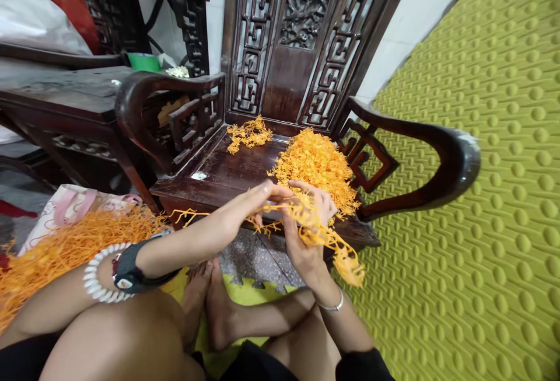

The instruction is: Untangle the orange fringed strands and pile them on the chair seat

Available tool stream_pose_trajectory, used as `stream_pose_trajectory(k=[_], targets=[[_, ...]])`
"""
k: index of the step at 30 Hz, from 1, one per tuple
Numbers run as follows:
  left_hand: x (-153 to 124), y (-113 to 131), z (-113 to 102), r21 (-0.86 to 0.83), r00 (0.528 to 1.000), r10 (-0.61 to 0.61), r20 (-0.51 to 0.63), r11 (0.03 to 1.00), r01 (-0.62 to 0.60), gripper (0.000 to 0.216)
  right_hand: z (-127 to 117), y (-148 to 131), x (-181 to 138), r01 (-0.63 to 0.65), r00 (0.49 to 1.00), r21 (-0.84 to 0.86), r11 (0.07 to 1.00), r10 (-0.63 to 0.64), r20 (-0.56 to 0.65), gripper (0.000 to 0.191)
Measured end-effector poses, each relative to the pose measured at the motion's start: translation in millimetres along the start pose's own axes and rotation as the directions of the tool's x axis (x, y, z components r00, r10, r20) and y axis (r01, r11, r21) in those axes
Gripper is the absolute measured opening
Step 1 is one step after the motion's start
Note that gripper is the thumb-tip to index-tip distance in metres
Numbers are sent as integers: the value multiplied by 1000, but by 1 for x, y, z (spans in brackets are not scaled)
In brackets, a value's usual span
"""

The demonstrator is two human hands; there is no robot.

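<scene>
Orange strand (280, 210) runs crosswise between both hands: left hand (245, 215) pinches its left end, right hand (306, 223) grips the tangled bunch (336, 247).

chair (227, 171): dark glossy carved wood | mat (481, 194): matt bumpy foam, probably | strands (315, 162): orange plastic

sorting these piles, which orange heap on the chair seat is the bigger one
The heap at the seat's right side, just behind the hands. It is wide and dense; the other clump near the backrest is small and loose.
</scene>
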State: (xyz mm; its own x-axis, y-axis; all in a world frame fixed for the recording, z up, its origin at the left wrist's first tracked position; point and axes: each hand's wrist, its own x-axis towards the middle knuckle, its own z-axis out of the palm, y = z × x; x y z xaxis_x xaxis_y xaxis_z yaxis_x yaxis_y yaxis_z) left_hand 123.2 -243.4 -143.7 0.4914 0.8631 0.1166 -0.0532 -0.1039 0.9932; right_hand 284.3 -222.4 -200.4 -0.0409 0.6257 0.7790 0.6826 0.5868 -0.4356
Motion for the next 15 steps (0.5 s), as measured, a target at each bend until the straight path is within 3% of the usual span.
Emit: stream_pose_trajectory(k=[2, 7, 11, 15], targets=[[0, -6, -2, 135, 997, 81, -19, 988, -78, 33, 0, -6, -2, -35, 999, 50, 998, 35, 6, 37], [5, -20, -5, 316, 969, 246, 32, 917, -243, 36, 9, -12, -9, -49, 996, 139, 989, 38, 81, 54], [9, -24, -8, 226, 957, 280, 72, 930, -289, 35, 23, 0, -16, -65, 997, 263, 963, 49, 67, 67], [11, -26, -11, 336, 971, 232, 61, 911, -239, 35, 21, 8, -15, -80, 995, 300, 951, 59, 76, 76]])
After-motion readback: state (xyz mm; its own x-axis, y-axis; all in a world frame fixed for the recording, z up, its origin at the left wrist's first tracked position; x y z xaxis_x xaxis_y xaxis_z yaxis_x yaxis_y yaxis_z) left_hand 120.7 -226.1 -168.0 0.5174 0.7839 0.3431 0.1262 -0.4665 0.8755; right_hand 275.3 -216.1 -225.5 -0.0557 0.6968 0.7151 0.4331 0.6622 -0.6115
